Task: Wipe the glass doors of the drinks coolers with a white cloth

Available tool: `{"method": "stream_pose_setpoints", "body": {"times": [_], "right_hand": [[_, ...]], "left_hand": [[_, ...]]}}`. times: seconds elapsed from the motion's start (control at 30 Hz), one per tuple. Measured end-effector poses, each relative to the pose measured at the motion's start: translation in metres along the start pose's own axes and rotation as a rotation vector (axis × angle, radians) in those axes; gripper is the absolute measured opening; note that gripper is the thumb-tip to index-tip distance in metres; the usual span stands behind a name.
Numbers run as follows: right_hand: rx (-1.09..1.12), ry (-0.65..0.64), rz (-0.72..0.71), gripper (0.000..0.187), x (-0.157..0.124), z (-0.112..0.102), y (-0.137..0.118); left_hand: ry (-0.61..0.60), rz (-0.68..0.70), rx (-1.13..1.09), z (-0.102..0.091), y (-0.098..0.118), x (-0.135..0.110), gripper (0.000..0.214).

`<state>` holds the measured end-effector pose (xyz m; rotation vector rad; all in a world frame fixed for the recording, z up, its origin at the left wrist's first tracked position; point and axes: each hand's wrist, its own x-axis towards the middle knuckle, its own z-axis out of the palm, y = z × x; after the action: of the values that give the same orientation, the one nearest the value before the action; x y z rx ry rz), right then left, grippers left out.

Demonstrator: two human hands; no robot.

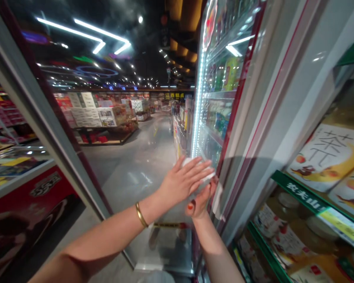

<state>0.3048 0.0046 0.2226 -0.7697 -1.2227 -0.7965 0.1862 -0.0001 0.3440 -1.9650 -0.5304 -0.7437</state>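
My left hand (184,181), with a gold bangle on the wrist, lies with its fingers stretched out over a white cloth (209,174). It is in front of a glass door pane (126,177) that I see the aisle through. Just below and to the right is my right hand (203,199), its palm turned towards me and its fingers curled at the cloth. A painted orange nail shows on its thumb. Part of the cloth is hidden behind the hands, and motion blurs its edges.
A grey door frame (47,114) slants down on the left, beside a red chest freezer (47,196). At right, shelves with green price rails (301,192) hold several drink bottles (327,153). A lit drinks cooler (221,86) and stacked boxes (88,110) stand farther off.
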Motion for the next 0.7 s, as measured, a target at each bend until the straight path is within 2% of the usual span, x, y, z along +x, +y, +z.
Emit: {"method": "stream_pose_setpoints", "body": {"times": [0.07, 0.1, 0.17, 0.23, 0.3, 0.33, 0.37, 0.4, 0.47, 0.53, 0.57, 0.63, 0.7], "right_hand": [[0.003, -0.024, 0.032, 0.078, 0.008, -0.009, -0.003], [-0.005, -0.046, 0.05, 0.078, 0.013, -0.013, -0.007], [-0.064, -0.117, 0.051, 0.079, 0.024, -0.017, -0.018], [-0.141, -0.213, -0.009, 0.085, 0.033, -0.012, -0.035], [-0.178, -0.307, -0.09, 0.084, 0.04, 0.001, -0.053], [-0.18, -0.339, -0.117, 0.081, 0.041, 0.009, -0.061], [-0.19, -0.358, -0.132, 0.076, 0.042, 0.017, -0.067], [-0.211, -0.363, -0.14, 0.072, 0.041, 0.024, -0.072], [-0.263, -0.342, -0.166, 0.066, 0.039, 0.034, -0.077], [-0.281, -0.307, -0.184, 0.064, 0.036, 0.037, -0.076], [-0.275, -0.293, -0.185, 0.065, 0.034, 0.036, -0.075], [-0.257, -0.275, -0.176, 0.066, 0.033, 0.034, -0.074], [-0.248, -0.266, -0.169, 0.066, 0.033, 0.032, -0.073]], "left_hand": [[0.021, -0.075, -0.016, 0.001, 0.008, -0.054, 0.073], [0.041, -0.137, -0.009, -0.003, 0.002, -0.082, 0.077], [0.085, -0.342, -0.017, -0.016, -0.028, -0.127, 0.079], [0.126, -0.662, -0.06, -0.034, -0.07, -0.145, 0.077], [0.164, -0.946, -0.069, -0.051, -0.105, -0.137, 0.077], [0.178, -1.026, -0.051, -0.056, -0.114, -0.128, 0.079], [0.183, -1.057, -0.024, -0.057, -0.117, -0.118, 0.081], [0.173, -1.03, 0.001, -0.056, -0.112, -0.11, 0.083], [0.117, -0.853, 0.043, -0.047, -0.086, -0.109, 0.084], [0.047, -0.619, 0.088, -0.038, -0.053, -0.131, 0.084], [0.033, -0.569, 0.115, -0.036, -0.04, -0.149, 0.087], [0.01, -0.615, 0.153, -0.038, -0.031, -0.184, 0.09], [0.037, -0.788, 0.15, -0.045, -0.044, -0.203, 0.09]]}}
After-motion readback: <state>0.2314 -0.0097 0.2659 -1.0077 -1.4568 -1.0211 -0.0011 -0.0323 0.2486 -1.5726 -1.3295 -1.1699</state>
